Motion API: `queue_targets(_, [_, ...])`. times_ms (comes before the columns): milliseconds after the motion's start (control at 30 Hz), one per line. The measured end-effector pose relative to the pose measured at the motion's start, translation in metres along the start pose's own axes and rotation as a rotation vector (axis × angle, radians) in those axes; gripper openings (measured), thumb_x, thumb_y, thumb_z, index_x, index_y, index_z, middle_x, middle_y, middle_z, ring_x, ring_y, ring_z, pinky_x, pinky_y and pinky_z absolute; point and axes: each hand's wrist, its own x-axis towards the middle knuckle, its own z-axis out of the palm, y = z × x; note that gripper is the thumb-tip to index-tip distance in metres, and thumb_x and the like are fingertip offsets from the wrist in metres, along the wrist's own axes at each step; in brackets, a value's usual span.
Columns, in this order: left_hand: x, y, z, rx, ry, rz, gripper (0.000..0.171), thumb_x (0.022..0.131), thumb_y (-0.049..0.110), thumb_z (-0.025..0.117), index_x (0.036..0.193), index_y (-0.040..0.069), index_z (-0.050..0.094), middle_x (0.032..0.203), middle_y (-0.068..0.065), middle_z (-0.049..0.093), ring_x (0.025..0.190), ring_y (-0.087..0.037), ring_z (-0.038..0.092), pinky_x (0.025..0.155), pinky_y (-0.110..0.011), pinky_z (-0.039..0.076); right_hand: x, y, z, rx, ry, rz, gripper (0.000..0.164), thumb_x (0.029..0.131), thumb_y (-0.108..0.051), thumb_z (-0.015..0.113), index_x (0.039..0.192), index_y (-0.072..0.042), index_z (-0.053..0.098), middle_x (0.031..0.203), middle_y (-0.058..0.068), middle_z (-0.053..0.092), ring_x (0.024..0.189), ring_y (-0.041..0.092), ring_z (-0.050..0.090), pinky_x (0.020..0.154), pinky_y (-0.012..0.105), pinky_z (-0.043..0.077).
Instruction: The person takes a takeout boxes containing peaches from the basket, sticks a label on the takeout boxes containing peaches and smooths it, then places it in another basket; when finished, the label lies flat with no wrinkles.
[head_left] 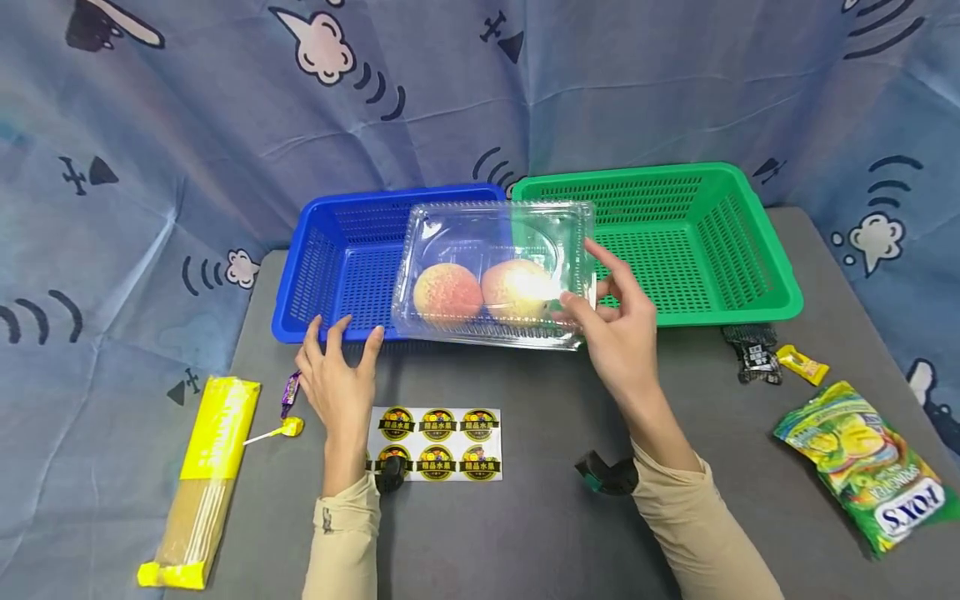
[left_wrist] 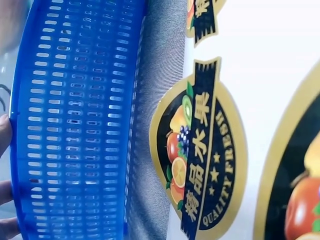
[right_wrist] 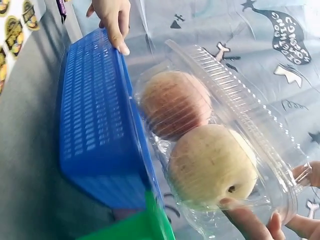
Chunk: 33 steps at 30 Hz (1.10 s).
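My right hand (head_left: 622, 333) grips a clear plastic clamshell box (head_left: 495, 225) by its right edge, thumb in front and fingers behind. Inside the lidded box lie two peaches (right_wrist: 215, 165), yellowish with a pink blush. The box hangs tilted over the inner ends of a blue basket (head_left: 352, 217) and a green basket (head_left: 675, 242). At the blue basket's front left rim is my left hand (head_left: 337, 383), fingers spread and loosely bent, fingertips right at the rim in the right wrist view. Nothing shows in its grasp.
A sheet of round fruit stickers (head_left: 435, 444) lies in front of the baskets. To the left are a yellow noodle packet (head_left: 206, 467), a lollipop (head_left: 288, 427) and a purple-wrapped candy (head_left: 290, 392). Right: black packets (head_left: 756, 358), a yellow candy (head_left: 802, 364) and a green FOX'S bag (head_left: 862, 458).
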Motion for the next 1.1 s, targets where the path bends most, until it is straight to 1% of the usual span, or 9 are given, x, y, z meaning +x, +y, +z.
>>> queue_targets(167, [-0.001, -0.002, 0.001, -0.001, 0.019, 0.005, 0.064, 0.095, 0.06, 0.072, 0.143, 0.019, 0.066, 0.171, -0.011, 0.037, 0.155, -0.043, 0.031, 0.114, -0.063, 0.031, -0.023, 0.0, -0.031, -0.001, 0.036, 0.052, 0.065, 0.096, 0.011, 0.065, 0.154, -0.017, 0.057, 0.081, 0.007, 0.048, 0.073, 0.011, 0.079, 0.044, 0.019, 0.034])
queue_targets(267, [-0.001, -0.002, 0.002, 0.003, 0.013, 0.006, 0.064, 0.095, 0.059, 0.072, 0.144, 0.019, 0.065, 0.171, -0.01, 0.036, 0.155, -0.042, 0.03, 0.113, -0.063, 0.031, -0.038, 0.0, -0.051, 0.024, 0.055, 0.091, 0.064, 0.096, 0.013, 0.064, 0.154, -0.015, 0.056, 0.082, 0.006, 0.052, 0.067, 0.012, 0.078, 0.05, 0.019, 0.048])
queue_targets(333, [-0.001, -0.001, 0.003, -0.001, 0.007, 0.007, 0.063, 0.095, 0.059, 0.072, 0.143, 0.018, 0.065, 0.172, -0.01, 0.036, 0.156, -0.042, 0.03, 0.113, -0.064, 0.031, -0.05, 0.002, -0.064, 0.001, 0.078, 0.106, 0.064, 0.096, 0.013, 0.064, 0.154, -0.014, 0.057, 0.085, 0.004, 0.052, 0.054, 0.003, 0.068, 0.053, 0.016, 0.049])
queue_targets(367, [-0.002, -0.001, 0.003, -0.001, 0.004, 0.003, 0.064, 0.095, 0.059, 0.072, 0.143, 0.018, 0.065, 0.172, -0.009, 0.035, 0.156, -0.042, 0.03, 0.113, -0.064, 0.031, -0.057, 0.004, -0.07, 0.013, 0.083, 0.112, 0.064, 0.096, 0.014, 0.063, 0.154, -0.013, 0.057, 0.087, 0.004, 0.051, 0.054, 0.002, 0.068, 0.057, 0.014, 0.052])
queue_targets(500, [-0.003, -0.002, 0.002, -0.004, 0.007, -0.004, 0.064, 0.094, 0.059, 0.073, 0.142, 0.017, 0.066, 0.173, -0.009, 0.034, 0.156, -0.042, 0.03, 0.113, -0.064, 0.031, -0.086, 0.014, -0.09, 0.08, 0.094, 0.093, 0.065, 0.096, 0.019, 0.057, 0.156, -0.005, 0.051, 0.093, 0.005, 0.05, 0.063, 0.003, 0.074, 0.068, 0.014, 0.058])
queue_targets(567, [-0.003, -0.003, 0.002, -0.003, 0.011, -0.005, 0.064, 0.094, 0.06, 0.073, 0.142, 0.017, 0.066, 0.173, -0.009, 0.034, 0.156, -0.041, 0.03, 0.113, -0.064, 0.031, -0.099, 0.02, -0.098, 0.153, 0.096, 0.083, 0.065, 0.096, 0.023, 0.054, 0.156, 0.001, 0.048, 0.094, 0.006, 0.05, 0.076, 0.016, 0.081, 0.075, 0.024, 0.063])
queue_targets(667, [-0.003, -0.004, 0.001, -0.008, 0.011, 0.0, 0.063, 0.095, 0.058, 0.073, 0.141, 0.017, 0.066, 0.173, -0.009, 0.034, 0.156, -0.041, 0.03, 0.113, -0.065, 0.031, -0.115, 0.026, -0.108, 0.193, 0.125, 0.078, 0.063, 0.097, 0.024, 0.051, 0.156, 0.005, 0.046, 0.096, 0.007, 0.052, 0.077, 0.018, 0.081, 0.072, 0.027, 0.064])
queue_targets(900, [-0.003, -0.004, 0.001, -0.009, 0.003, -0.006, 0.063, 0.095, 0.06, 0.072, 0.141, 0.016, 0.067, 0.173, -0.009, 0.033, 0.156, -0.041, 0.03, 0.112, -0.064, 0.031, -0.134, 0.034, -0.126, 0.171, 0.175, 0.152, 0.062, 0.096, 0.026, 0.051, 0.154, 0.008, 0.046, 0.097, 0.009, 0.058, 0.076, 0.018, 0.081, 0.074, 0.028, 0.063])
queue_targets(1100, [-0.003, -0.003, 0.002, -0.01, 0.001, 0.006, 0.065, 0.095, 0.063, 0.07, 0.141, 0.017, 0.066, 0.173, -0.009, 0.033, 0.155, -0.041, 0.031, 0.112, -0.064, 0.031, -0.14, 0.047, -0.143, 0.122, 0.136, 0.148, 0.06, 0.094, 0.024, 0.056, 0.152, 0.008, 0.051, 0.098, 0.002, 0.064, 0.079, 0.011, 0.081, 0.077, 0.022, 0.062])
